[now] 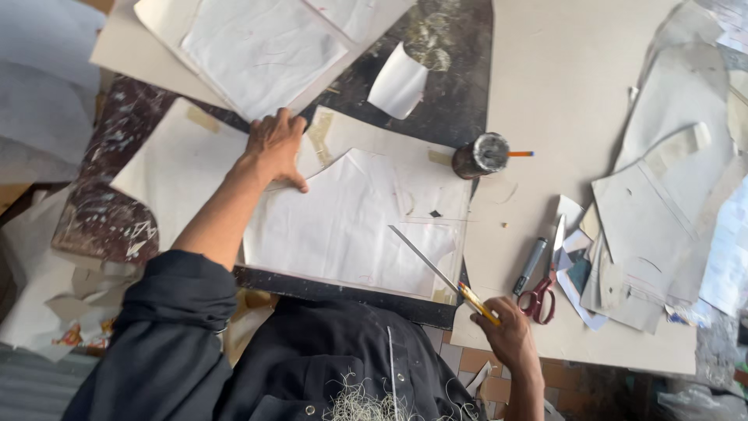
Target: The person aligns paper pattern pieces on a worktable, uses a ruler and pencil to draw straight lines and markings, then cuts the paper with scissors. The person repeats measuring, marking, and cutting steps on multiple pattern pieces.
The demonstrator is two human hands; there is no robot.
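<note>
1. Head view shows the left hand (pixel 274 148) spread flat, palm down, pressing on the upper left edge of a white, curved-topped fabric pattern piece (pixel 351 226) that lies on a pale card sheet (pixel 374 140) over the dark, paint-flecked worktable (pixel 109 218).
2. The right hand (pixel 510 335) is closed round the yellow handle of a thin, long-bladed metal knife (pixel 436 273), whose tip rests on the white piece near its lower middle.
3. To cut well, I judge the flat hand should hold the layers firmly and stay well apart from the blade's line.
4. Draw the blade at a low angle so the fabric does not bunch.
5. Red-handled scissors (pixel 539 300), a grey marker pen (pixel 531 265) and a round dark pot (pixel 481 154) sit to the right, near the knife hand's elbow room.
</note>
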